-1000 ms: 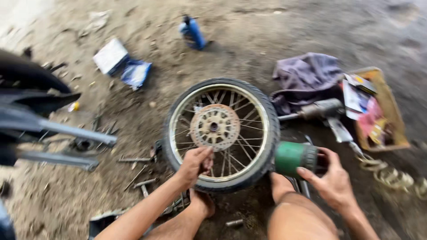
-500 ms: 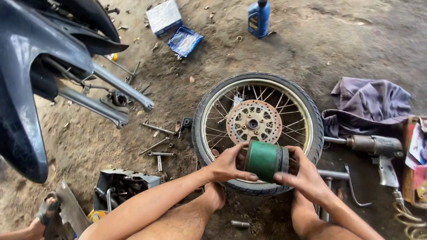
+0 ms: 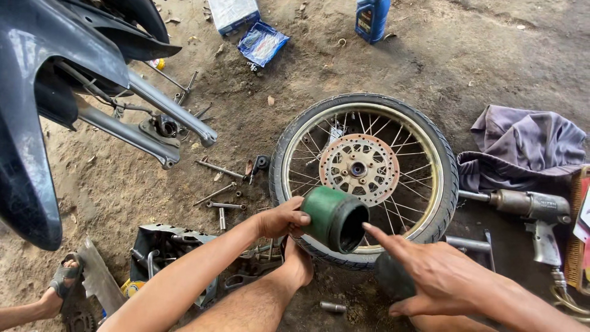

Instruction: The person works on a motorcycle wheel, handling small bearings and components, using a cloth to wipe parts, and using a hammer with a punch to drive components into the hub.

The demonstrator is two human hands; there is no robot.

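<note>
My left hand (image 3: 281, 219) grips a green cylindrical cup (image 3: 335, 219) by its side, with the dark open mouth tilted to the right. It hangs over the near edge of a spoked motorcycle wheel (image 3: 366, 174) that lies flat on the dirt with its brake disc (image 3: 359, 168) facing up. My right hand (image 3: 433, 273) is just right of the cup, fingers spread and the index tip at the cup's rim. A dark round shape (image 3: 388, 278) sits under that palm; I cannot tell what it is. My bare foot (image 3: 298, 265) rests against the tyre.
A motorcycle's dark rear body and swingarm (image 3: 166, 114) fill the upper left. Bolts and an axle (image 3: 220, 169) lie scattered left of the wheel, and a metal parts tray (image 3: 165, 249) is nearer. An impact wrench (image 3: 531, 209) and purple cloth (image 3: 528, 144) are right. Another person's sandalled foot (image 3: 64, 278) is lower left.
Both hands held the green cup half a second ago. Now only the left grips it, and the right has come off and opened beside its mouth. The view has shifted slightly.
</note>
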